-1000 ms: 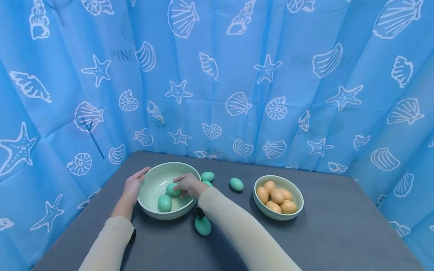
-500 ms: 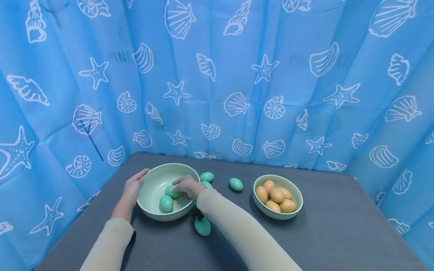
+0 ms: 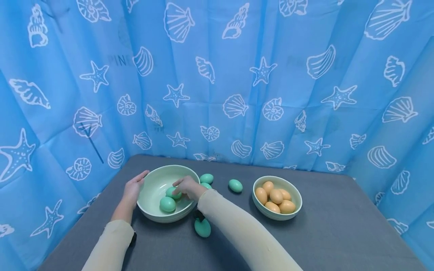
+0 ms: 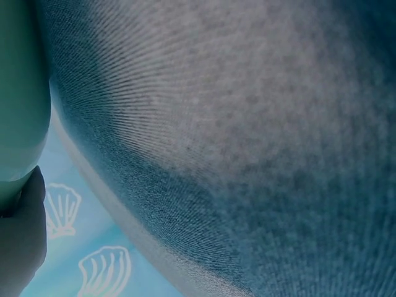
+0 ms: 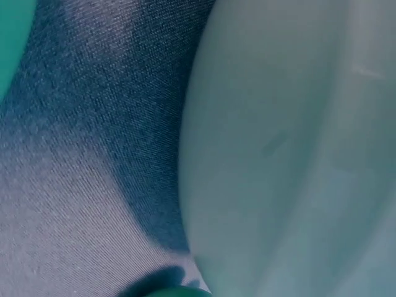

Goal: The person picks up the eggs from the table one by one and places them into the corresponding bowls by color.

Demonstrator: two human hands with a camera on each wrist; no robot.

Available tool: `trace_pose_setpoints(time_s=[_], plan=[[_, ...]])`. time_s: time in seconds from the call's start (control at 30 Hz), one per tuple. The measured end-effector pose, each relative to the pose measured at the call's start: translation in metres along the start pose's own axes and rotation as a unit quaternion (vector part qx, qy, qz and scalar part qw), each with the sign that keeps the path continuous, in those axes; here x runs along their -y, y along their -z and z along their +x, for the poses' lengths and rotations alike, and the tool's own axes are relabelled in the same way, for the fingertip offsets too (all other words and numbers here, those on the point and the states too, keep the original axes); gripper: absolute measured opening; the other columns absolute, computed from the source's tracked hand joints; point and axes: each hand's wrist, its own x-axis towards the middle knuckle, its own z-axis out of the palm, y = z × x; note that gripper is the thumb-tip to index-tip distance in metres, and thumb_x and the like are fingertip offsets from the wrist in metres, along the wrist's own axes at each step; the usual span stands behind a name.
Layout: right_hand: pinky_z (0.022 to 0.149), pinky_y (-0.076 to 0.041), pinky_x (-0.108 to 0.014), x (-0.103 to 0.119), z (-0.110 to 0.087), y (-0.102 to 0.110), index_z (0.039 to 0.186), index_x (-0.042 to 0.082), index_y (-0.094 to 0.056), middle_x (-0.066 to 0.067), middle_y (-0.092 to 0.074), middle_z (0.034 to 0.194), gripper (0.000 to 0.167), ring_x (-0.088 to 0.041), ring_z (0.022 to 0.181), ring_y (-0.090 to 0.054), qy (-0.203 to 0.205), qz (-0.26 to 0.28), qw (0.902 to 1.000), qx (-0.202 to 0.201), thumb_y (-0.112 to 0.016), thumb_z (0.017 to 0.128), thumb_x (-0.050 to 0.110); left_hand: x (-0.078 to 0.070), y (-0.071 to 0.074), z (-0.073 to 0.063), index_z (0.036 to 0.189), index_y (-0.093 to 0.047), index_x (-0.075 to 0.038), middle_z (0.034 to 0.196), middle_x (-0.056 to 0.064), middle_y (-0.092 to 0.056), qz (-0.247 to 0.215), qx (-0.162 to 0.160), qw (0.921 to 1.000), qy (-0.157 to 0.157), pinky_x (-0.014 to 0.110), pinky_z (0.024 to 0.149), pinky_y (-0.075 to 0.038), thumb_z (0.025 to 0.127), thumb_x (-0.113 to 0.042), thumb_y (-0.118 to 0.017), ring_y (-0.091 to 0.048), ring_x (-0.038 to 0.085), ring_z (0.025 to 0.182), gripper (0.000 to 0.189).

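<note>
A large pale green bowl [image 3: 154,180] stands at the left of the table. Against its left side lies my left hand [image 3: 133,188], fingers straight along the rim; one finger [image 4: 28,229] shows at the bowl in the left wrist view. Inside the bowl, my right hand [image 3: 190,187] reaches over the right rim, its fingers curled at a green egg [image 3: 172,193]; part of that egg is hidden. Touching or nearly touching it is a second green egg [image 3: 167,204]. The right wrist view shows mostly the bowl's outer wall [image 5: 266,148], with no fingers visible.
Right of the bowl lie green eggs: one behind [image 3: 206,178], another partly covered by my arm [image 3: 205,185], one farther right [image 3: 235,185], one in front [image 3: 202,228]. A smaller pale green bowl [image 3: 277,217] holds several orange-tan eggs [image 3: 276,196]. A blue shell-patterned curtain [image 3: 217,86] closes off the back.
The front green egg in the large bowl has rolled slightly right, closer to the other egg. Both hands stay nearly in place; the head view has shifted a little.
</note>
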Motion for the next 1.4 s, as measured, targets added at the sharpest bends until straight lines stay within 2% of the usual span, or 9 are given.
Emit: trace_pose_setpoints(time_s=[0.27,0.47,0.67,0.83,1.07,1.27,1.4], plan=[[0.102,-0.041,-0.057,0.002,-0.008,0.012,0.126,0.005,-0.065,-0.016,-0.054,0.136,0.038,-0.043,0.128,-0.045,0.013,0.01,0.9997,0.019,-0.069,0.088,0.001,0.004,-0.001,0.001,0.153,-0.029,-0.008,0.159,0.013,-0.019,0.0,-0.001,1.0,-0.008,0.047,0.117,-0.017,0.107,-0.011,-0.026,-0.012,0.033,0.147,0.046],[0.1,-0.045,-0.051,0.005,-0.015,0.028,0.128,0.007,-0.063,-0.019,-0.053,0.135,0.04,-0.042,0.126,-0.049,0.023,0.034,0.9987,0.03,-0.068,0.089,0.002,0.004,-0.001,0.002,0.152,-0.03,-0.008,0.159,0.014,-0.019,0.004,-0.003,1.0,-0.007,0.047,0.117,-0.017,0.107,-0.011,-0.026,-0.011,0.033,0.147,0.046],[0.096,-0.05,-0.044,0.002,-0.022,0.045,0.131,0.006,-0.061,-0.019,-0.061,0.124,0.042,-0.037,0.119,-0.055,0.02,0.102,0.9941,0.03,-0.068,0.089,0.001,0.002,-0.001,0.001,0.153,-0.028,-0.009,0.16,0.014,-0.017,0.008,0.001,1.0,-0.002,0.048,0.117,-0.016,0.107,-0.014,-0.025,-0.01,0.033,0.147,0.046],[0.098,-0.049,-0.045,-0.004,-0.027,0.056,0.131,0.006,-0.061,-0.019,-0.064,0.116,0.041,-0.035,0.114,-0.06,0.031,0.14,0.9891,0.032,-0.065,0.091,0.0,0.001,0.0,0.0,0.153,-0.028,-0.009,0.16,0.014,-0.017,0.009,0.0,0.9999,-0.007,0.048,0.117,-0.018,0.107,-0.012,-0.026,-0.01,0.033,0.147,0.046],[0.096,-0.05,-0.042,-0.015,-0.037,0.066,0.133,0.002,-0.058,-0.022,-0.059,0.124,0.041,-0.035,0.113,-0.06,0.059,0.184,0.9803,0.038,-0.06,0.093,-0.005,0.0,0.0,0.0,0.153,-0.028,-0.008,0.16,0.014,-0.017,0.001,0.003,1.0,-0.005,0.046,0.117,-0.018,0.107,-0.012,-0.025,-0.01,0.033,0.147,0.046],[0.097,-0.049,-0.043,-0.024,-0.043,0.073,0.137,0.001,-0.054,-0.027,-0.052,0.135,0.044,-0.032,0.112,-0.061,0.08,0.2,0.9753,0.049,-0.059,0.094,-0.004,-0.002,-0.001,0.0,0.153,-0.028,-0.008,0.16,0.013,-0.017,0.002,0.004,1.0,-0.002,0.046,0.118,-0.017,0.107,-0.012,-0.025,-0.01,0.032,0.147,0.046],[0.098,-0.048,-0.046,-0.03,-0.047,0.078,0.139,0.001,-0.051,-0.026,-0.052,0.135,0.046,-0.032,0.113,-0.061,0.09,0.192,0.9755,0.057,-0.059,0.094,-0.002,-0.001,0.0,0.0,0.153,-0.028,-0.008,0.16,0.013,-0.018,0.003,0.0,1.0,-0.002,0.046,0.118,-0.017,0.107,-0.012,-0.026,-0.01,0.032,0.147,0.046]])
